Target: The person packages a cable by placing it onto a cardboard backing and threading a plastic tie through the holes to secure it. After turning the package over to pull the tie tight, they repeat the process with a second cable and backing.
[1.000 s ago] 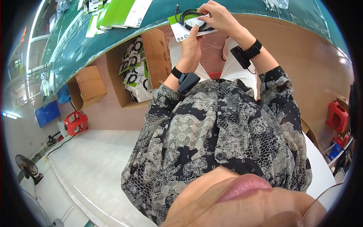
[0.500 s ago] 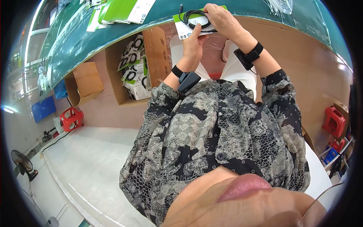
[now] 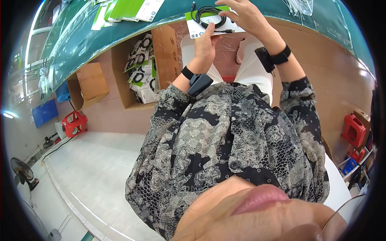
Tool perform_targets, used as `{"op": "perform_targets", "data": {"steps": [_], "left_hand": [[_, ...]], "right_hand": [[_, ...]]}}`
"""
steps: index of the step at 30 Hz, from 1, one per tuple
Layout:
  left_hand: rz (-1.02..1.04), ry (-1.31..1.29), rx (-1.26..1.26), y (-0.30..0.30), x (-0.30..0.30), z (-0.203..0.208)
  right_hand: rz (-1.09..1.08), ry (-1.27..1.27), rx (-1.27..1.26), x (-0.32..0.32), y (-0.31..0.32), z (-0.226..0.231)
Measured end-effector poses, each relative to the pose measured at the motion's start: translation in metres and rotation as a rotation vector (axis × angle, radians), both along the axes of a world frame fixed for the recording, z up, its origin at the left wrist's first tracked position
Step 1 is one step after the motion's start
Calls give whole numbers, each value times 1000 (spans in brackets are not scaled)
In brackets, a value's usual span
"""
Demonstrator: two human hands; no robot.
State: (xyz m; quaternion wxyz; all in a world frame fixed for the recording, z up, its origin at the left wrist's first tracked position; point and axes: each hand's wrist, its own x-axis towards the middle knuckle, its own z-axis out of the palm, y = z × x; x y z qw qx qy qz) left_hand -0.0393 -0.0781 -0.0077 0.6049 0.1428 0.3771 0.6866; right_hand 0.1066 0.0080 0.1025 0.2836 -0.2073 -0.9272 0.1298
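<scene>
A green and white card (image 3: 193, 29) with a coiled black cable (image 3: 198, 17) lying on its face is at the near edge of the green table. My left hand (image 3: 206, 47) grips it, thumb on top at the coil and fingers underneath. One plug of the cable sticks up at the card's left, and the other lies along its lower right. My right hand (image 3: 244, 19) hovers over the card's right side, fingers spread; I see nothing in it.
Several green and white cards (image 3: 128, 9) lie on the table at left, thin white strips (image 3: 299, 5) at right. Below the edge stands a cardboard box (image 3: 165, 52) of carded cables (image 3: 138, 74), with a smaller box (image 3: 94, 82) beside it. Red stools (image 3: 74, 124) flank me.
My right hand has let go of the cable and card, lifting away to the right with its fingers opening. The right-hand plug now shows. My left hand keeps its grip.
</scene>
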Motion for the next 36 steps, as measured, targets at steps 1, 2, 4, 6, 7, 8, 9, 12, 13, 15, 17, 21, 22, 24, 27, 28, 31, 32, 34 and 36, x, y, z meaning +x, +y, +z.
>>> {"op": "perform_targets", "data": {"steps": [1, 2, 4, 6, 7, 8, 9, 12, 13, 15, 17, 21, 22, 24, 27, 28, 31, 32, 34, 36], "left_hand": [[-8, -14, 19, 1, 1, 2], [-15, -27, 38, 1, 2, 3], [-27, -39, 58, 4, 1, 3], [-113, -92, 6, 4, -4, -2], [-157, -118, -18, 5, -6, -4], [-161, -117, -20, 4, -5, -4], [-143, -59, 2, 4, -3, -2], [-130, 47, 63, 3, 4, 3], [-104, 50, 65, 0, 4, 4], [-85, 85, 85, 4, 8, 4], [-80, 101, 89, 6, 6, 4], [-15, 123, 64, 8, 1, 9], [23, 148, 52, 9, 3, 10], [-6, 140, 49, 13, 7, 14], [-5, 135, 24, 13, 6, 14], [-12, 141, 16, 13, 10, 14], [-33, 150, 0, 13, 20, 15], [-54, 142, -9, 15, 22, 16], [-85, 133, -32, 16, 25, 18], [-86, 104, -18, 15, 22, 21]], "right_hand": [[0, 50, -43, 4, -7, 8], [0, 48, -46, 5, -8, 4], [47, -1, -19, 6, -10, -15], [72, -23, -7, 7, -6, -28], [84, -15, -27, 7, -1, -33], [91, -7, -49, 9, 2, -38], [97, 1, -69, 10, 4, -42], [95, 23, -149, 11, 6, -56], [93, 31, -183, 12, 7, -58], [58, 85, -123, 7, -1, -59], [16, 69, -123, 9, 0, -62], [45, 323, -76, 26, 10, -42], [-113, 352, -126, 39, 20, -42], [-462, 320, -93, 86, 59, -52], [-958, -86, -61, 119, 85, -37], [-954, -85, -55, 128, 89, -43], [-764, 210, 231, 149, 106, -75], [-766, 208, 233, 155, 114, -78], [-857, -96, 144, 156, 126, -75], [-869, -243, 89, 144, 122, -61]]}}
